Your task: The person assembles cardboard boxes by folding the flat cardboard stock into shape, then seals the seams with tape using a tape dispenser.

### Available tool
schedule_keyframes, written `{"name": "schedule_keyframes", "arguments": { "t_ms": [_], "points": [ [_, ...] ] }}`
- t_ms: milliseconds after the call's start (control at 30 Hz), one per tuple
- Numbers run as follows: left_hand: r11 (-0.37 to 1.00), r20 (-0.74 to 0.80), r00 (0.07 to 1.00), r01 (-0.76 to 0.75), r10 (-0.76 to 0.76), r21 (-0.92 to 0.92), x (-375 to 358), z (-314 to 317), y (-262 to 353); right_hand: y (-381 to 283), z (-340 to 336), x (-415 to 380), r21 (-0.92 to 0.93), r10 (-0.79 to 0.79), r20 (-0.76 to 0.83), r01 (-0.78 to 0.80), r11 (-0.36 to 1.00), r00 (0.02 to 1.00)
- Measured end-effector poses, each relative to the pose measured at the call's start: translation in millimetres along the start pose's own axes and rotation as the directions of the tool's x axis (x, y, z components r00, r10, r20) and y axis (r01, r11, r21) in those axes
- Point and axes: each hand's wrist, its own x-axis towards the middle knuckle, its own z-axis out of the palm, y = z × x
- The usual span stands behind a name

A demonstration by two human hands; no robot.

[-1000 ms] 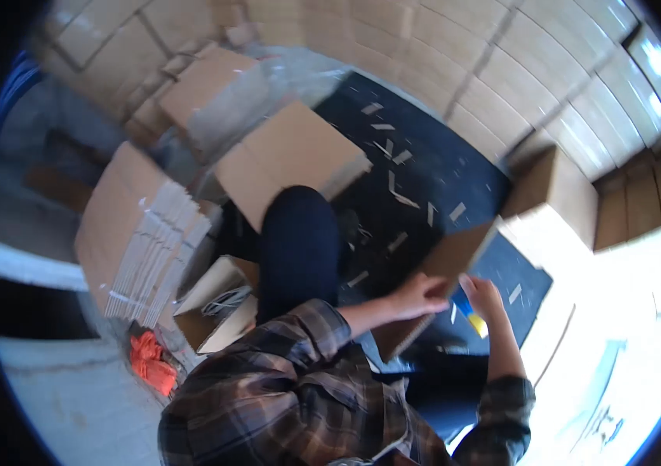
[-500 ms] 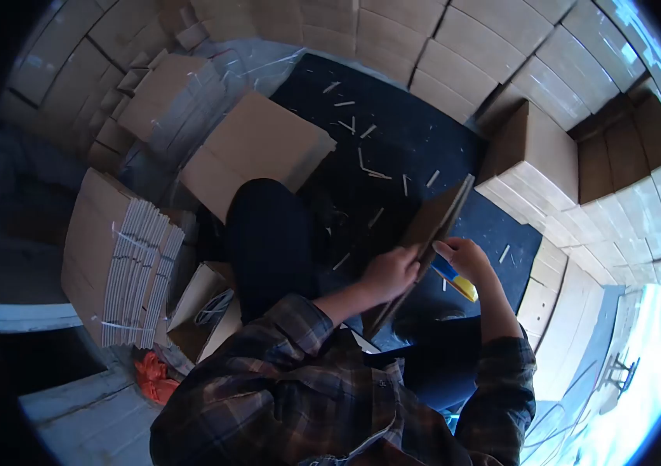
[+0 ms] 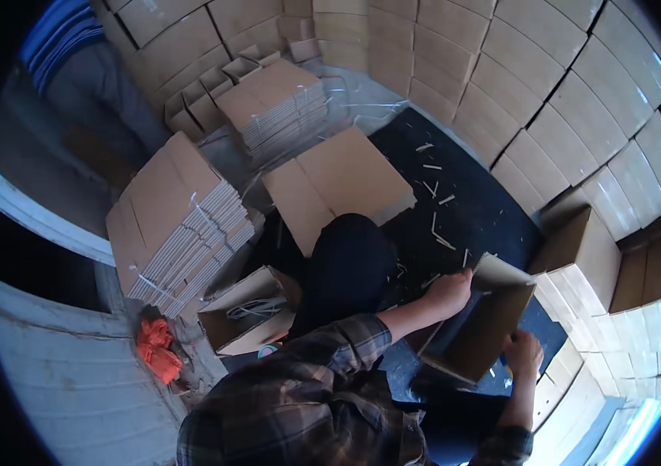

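Observation:
An opened-out cardboard box (image 3: 494,322) stands in front of me, its four walls apart and its inside showing. My left hand (image 3: 450,293) grips the box's upper left edge, fingers closed on the cardboard. At the box's right wall is my right hand (image 3: 524,352), its fingers curled against the cardboard. A blue and yellow tool (image 3: 507,371) shows only in part beside that hand, mostly hidden by it. Narrow strips of cardboard (image 3: 443,242) lie scattered on the black mat (image 3: 470,194) beyond the box.
Flat cardboard sheets (image 3: 338,179) lie beyond my knee. A tied cardboard bundle (image 3: 167,217) and an open box with cord (image 3: 229,330) stand at left, near a red bag (image 3: 157,349). Stacked cartons (image 3: 532,101) form walls behind and right. A person's legs (image 3: 101,93) show at upper left.
The folded cardboard between my hands has opened into a box shape. My hands have moved apart, one to each side. The view has turned left, and a person now shows at upper left.

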Motion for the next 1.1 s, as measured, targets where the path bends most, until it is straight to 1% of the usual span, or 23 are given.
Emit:
{"name": "schedule_keyframes", "arguments": {
  "t_ms": [33, 100, 167, 233, 267, 300, 367, 400, 433, 500, 533, 567, 600, 667, 700, 733, 767, 833, 900, 967, 1000, 1067, 1100],
  "points": [
    [1.000, -0.007, 1.000, 0.000, 0.000, 0.001, 6, -3, 2, 2, 4, -8, 0.006, -0.002, 0.004, 0.002, 1.000, 1.000],
    [0.999, 0.071, 0.997, -0.010, 0.007, 0.048, 16, -3, 5, 5, 16, -19, 0.032, 0.005, -0.034, -0.004, 0.999, 0.999],
    [0.998, 0.050, 0.998, -0.028, 0.026, 0.058, 22, 2, 2, 3, 24, -23, 0.055, 0.018, -0.025, -0.017, 0.998, 1.000],
    [0.998, 0.099, 0.995, -0.002, -0.004, 0.065, 24, 8, -4, 2, 38, -22, 0.048, 0.053, 0.007, -0.053, 0.997, 0.999],
    [0.998, 0.101, 0.995, 0.002, -0.009, 0.067, 24, 10, -8, 3, 51, -21, 0.050, 0.039, -0.024, -0.037, 0.998, 0.999],
    [0.998, 0.071, 0.997, -0.002, -0.002, 0.063, 23, 9, -9, -1, 57, -21, 0.050, 0.038, -0.020, -0.037, 0.998, 0.999],
    [0.998, 0.045, 0.999, -0.003, 0.000, 0.064, 17, 6, -9, -11, 68, -25, 0.033, 0.096, -0.098, -0.093, 0.995, 0.991],
    [0.995, -0.017, 1.000, -0.011, 0.013, 0.100, 10, -4, -1, -7, 81, -25, 0.021, 0.079, -0.170, -0.077, 0.997, 0.982],
    [0.991, -0.079, 0.996, -0.019, 0.030, 0.135, 2, -12, 6, -11, 79, -26, 0.022, 0.081, -0.173, -0.078, 0.997, 0.982],
    [0.960, -0.039, 0.987, -0.139, 0.153, 0.245, -20, -20, 15, -21, 73, -33, 0.048, 0.139, -0.166, -0.133, 0.990, 0.976],
    [0.955, -0.054, 0.973, -0.209, 0.225, 0.211, -40, -17, 17, -18, 77, -33, 0.049, 0.135, -0.170, -0.129, 0.990, 0.976],
    [0.927, -0.062, 0.942, -0.311, 0.330, 0.210, -62, -18, 17, -13, 84, -30, 0.036, 0.122, -0.207, -0.117, 0.992, 0.971],
    [0.869, 0.037, 0.917, -0.388, 0.396, 0.307, -84, -25, 24, -9, 89, -29, 0.024, 0.106, -0.239, -0.103, 0.994, 0.965],
    [0.781, 0.109, 0.809, -0.586, 0.577, 0.215, -121, -9, 9, -11, 89, -31, 0.048, 0.098, -0.262, -0.089, 0.995, 0.960],
    [0.817, 0.392, 0.813, -0.536, 0.431, 0.214, -125, -10, 12, -14, 87, -32, 0.068, 0.098, -0.281, -0.082, 0.994, 0.955],
    [0.849, 0.633, 0.735, -0.477, 0.244, 0.227, -128, -12, 16, -17, 80, -33, 0.082, 0.115, -0.183, -0.101, 0.991, 0.976],
    [0.814, 0.364, 0.807, -0.552, 0.465, 0.182, -131, -6, 5, -17, 82, -32, 0.078, 0.095, -0.185, -0.082, 0.994, 0.978],
    [0.782, 0.315, 0.789, -0.596, 0.527, 0.184, -136, 1, 9, -12, 86, -31, 0.066, 0.106, -0.213, -0.094, 0.993, 0.971],
    [0.760, 0.287, 0.787, -0.610, 0.546, 0.224, -141, 6, 13, -12, 85, -30, 0.049, 0.105, -0.202, -0.097, 0.994, 0.974],
    [0.854, 0.344, 0.873, -0.446, 0.347, 0.268, -131, 19, 11, -16, 81, -34, 0.123, 0.124, -0.215, -0.099, 0.987, 0.969],
    [0.848, 0.326, 0.882, -0.438, 0.341, 0.299, -124, 26, 9, -15, 82, -35, 0.122, 0.122, -0.212, -0.098, 0.988, 0.970],
    [0.893, 0.363, 0.897, -0.360, 0.252, 0.269, -102, 39, 4, -14, 83, -33, 0.117, 0.106, -0.233, -0.080, 0.990, 0.967],
    [0.887, 0.368, 0.906, -0.335, 0.210, 0.317, -93, 29, 14, -13, 85, -32, 0.118, 0.098, -0.233, -0.072, 0.990, 0.968]
  ]
}}
